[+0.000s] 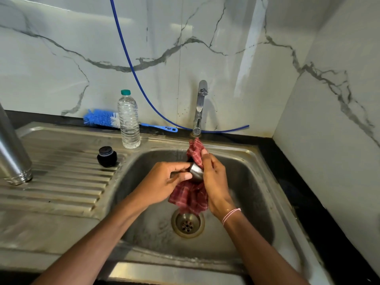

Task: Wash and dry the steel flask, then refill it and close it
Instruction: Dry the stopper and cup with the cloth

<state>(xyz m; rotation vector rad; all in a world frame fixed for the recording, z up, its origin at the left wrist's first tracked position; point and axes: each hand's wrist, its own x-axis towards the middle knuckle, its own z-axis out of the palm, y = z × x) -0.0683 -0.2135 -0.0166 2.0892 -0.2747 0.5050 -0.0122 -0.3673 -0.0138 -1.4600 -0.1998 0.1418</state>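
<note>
1. The flask stands mouth down at the left edge of the drainboard, its upper part cut off by the frame.
2. A black stopper sits on the drainboard ribs, right of the flask and well apart from it.
3. A blue brush lies along the back wall. A capped bottle of water stands upright in front of it.
4. A blue hose hangs down the wall and runs behind the tap.
5. The left hand, over the sink, pinches a small steel cup between its thumb and curled fingers.
6. A red checked cloth wraps the cup's far side. It sticks up behind the cup and hangs below it, above the drain.
7. The right hand is curled round the cloth and holds it against the cup. A thread band circles its wrist.
</note>
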